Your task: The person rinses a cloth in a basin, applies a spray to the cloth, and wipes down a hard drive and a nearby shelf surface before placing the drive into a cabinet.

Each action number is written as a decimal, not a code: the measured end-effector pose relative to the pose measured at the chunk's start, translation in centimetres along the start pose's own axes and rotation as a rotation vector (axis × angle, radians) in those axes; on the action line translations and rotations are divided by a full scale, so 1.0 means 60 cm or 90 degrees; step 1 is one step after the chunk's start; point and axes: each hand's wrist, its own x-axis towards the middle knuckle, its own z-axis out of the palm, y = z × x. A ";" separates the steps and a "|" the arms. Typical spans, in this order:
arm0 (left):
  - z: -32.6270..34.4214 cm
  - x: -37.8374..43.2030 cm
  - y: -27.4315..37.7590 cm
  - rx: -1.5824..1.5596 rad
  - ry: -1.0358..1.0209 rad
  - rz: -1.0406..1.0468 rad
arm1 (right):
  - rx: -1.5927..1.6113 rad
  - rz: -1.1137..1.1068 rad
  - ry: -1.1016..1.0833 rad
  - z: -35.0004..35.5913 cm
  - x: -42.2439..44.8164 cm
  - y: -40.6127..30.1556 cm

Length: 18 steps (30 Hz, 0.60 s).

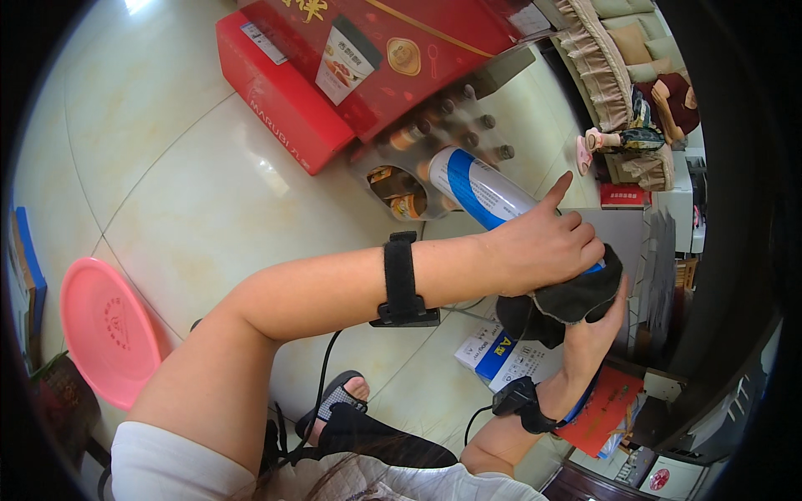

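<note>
My left hand (551, 241) reaches across from the left and grips a tall cylindrical can (482, 185), white with a blue band and printed writing. One finger of that hand sticks up away from the can. A dark cloth (564, 307) is wrapped against the can's lower right end. My right hand (595, 329) holds this cloth from below and to the right, its fingers partly hidden behind it. Black straps with small devices sit around both forearms. Under the cloth, a white and blue paper pack (501, 357) is partly covered.
Red cartons (282, 100) stand beyond the can, beside shrink-wrapped bottles (407, 188). A pink plastic basin (106, 332) is at left on the tiled floor (169, 156). A red flat box (598, 407) lies at lower right. A person (658, 119) sits on a sofa (592, 62).
</note>
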 end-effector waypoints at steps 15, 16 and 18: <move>0.038 -0.060 -0.058 0.049 -0.029 -0.240 | 0.011 -0.131 0.179 0.007 0.211 0.100; 0.044 -0.068 -0.062 0.143 -0.092 -0.262 | -0.040 -0.168 0.173 -0.004 0.245 0.110; 0.056 -0.096 -0.075 0.243 -0.169 -0.282 | -0.095 -0.205 0.181 0.015 0.301 0.126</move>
